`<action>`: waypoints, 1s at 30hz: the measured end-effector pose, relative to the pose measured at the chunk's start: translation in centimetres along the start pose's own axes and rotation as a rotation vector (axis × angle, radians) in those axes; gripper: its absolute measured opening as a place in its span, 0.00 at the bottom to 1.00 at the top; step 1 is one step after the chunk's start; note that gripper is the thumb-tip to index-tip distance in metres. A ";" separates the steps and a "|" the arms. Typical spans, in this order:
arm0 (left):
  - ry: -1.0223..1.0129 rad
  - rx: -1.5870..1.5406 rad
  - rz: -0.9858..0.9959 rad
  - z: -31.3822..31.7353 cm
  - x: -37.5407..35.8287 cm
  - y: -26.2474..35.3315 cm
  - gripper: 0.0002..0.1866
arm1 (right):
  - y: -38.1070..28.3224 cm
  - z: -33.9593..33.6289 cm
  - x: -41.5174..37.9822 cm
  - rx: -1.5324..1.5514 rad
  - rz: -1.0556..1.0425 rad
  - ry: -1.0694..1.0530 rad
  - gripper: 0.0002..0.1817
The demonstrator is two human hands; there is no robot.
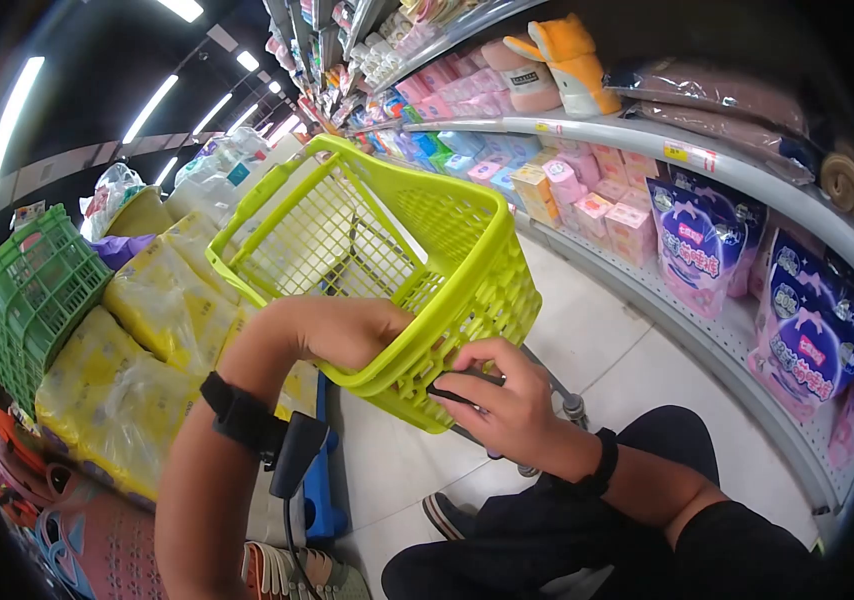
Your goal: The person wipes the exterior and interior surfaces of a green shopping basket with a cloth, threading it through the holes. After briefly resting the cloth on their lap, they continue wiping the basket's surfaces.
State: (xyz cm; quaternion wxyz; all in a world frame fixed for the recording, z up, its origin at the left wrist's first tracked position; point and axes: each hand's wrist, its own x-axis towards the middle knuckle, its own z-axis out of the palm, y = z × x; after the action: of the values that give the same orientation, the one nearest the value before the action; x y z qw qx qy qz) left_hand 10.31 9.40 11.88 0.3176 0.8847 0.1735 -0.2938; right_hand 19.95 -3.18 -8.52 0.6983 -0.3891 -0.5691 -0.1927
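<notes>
A lime-green plastic shopping basket with lattice walls is tilted in front of me, and its inside shows no goods. My left hand reaches over the near rim; its fingers are hidden inside the basket. A black strap with a small black device sits on that wrist. Against the outside of the near wall, my right hand has its fingers wrapped round a short black piece, perhaps a handle. Most of this piece is covered by the fingers.
Right, a store shelf bears purple-and-pink bags, small boxes and an orange-and-white plush. Left are yellow plastic-wrapped packs, a green crate and sandals. A metal leg with a caster stands below the basket.
</notes>
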 end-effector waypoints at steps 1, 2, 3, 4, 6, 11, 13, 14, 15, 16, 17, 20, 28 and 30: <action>0.001 0.001 -0.001 -0.2 0.1 -0.2 0.15 | 0.1 -0.1 0.0 -0.004 -0.004 -0.004 0.15; 0.007 0.056 -0.009 -0.3 0.2 -0.2 0.16 | 0.2 -0.1 0.0 -0.006 -0.002 -0.002 0.15; 0.004 0.107 -0.016 -0.3 0.4 -0.4 0.18 | 0.3 -0.2 0.0 0.015 0.002 0.000 0.16; -0.009 0.100 -0.012 -0.1 0.4 -0.5 0.18 | 0.3 -0.3 -0.2 0.036 0.008 -0.001 0.16; 0.167 0.069 0.009 0.6 -0.2 0.0 0.17 | 0.4 -0.3 -0.4 0.030 0.017 -0.016 0.16; 0.459 0.246 0.110 1.4 -0.1 -1.7 0.10 | -0.5 0.6 -1.1 0.039 0.017 -0.027 0.17; 0.679 0.107 -0.002 2.2 -0.1 -1.3 0.08 | -0.9 0.8 -1.4 0.065 0.046 -0.026 0.20; 0.679 0.106 -0.002 2.4 -0.2 -1.2 0.08 | -1.0 0.9 -1.4 0.065 0.046 -0.027 0.20; 0.777 0.125 -0.003 2.6 -0.2 -1.1 0.07 | -1.0 0.9 -1.3 0.074 0.022 0.018 0.22; 0.874 0.144 -0.003 2.8 -0.2 -1.0 0.06 | -1.1 0.9 -1.4 0.082 -0.002 0.062 0.23; 0.875 0.142 -0.003 3.0 -0.2 -0.9 0.06 | -1.3 0.8 -1.3 0.082 -0.002 0.060 0.23; 0.974 0.263 0.027 3.5 -0.2 -0.9 0.07 | -2.1 0.7 -1.9 0.078 0.048 0.022 0.25; 1.207 0.349 -0.125 4.3 -0.6 -0.4 0.10 | -2.1 0.1 -1.3 0.175 0.109 -0.065 0.19; 1.258 0.335 -0.129 4.5 -0.4 -0.3 0.10 | -2.1 0.2 -0.9 0.154 0.101 -0.052 0.19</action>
State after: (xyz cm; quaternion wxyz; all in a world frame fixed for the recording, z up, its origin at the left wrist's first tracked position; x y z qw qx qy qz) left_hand 8.02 6.54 9.15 -0.0052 0.9130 0.3308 0.2385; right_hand 18.09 -4.54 -8.68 0.7200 -0.3674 -0.5797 -0.1028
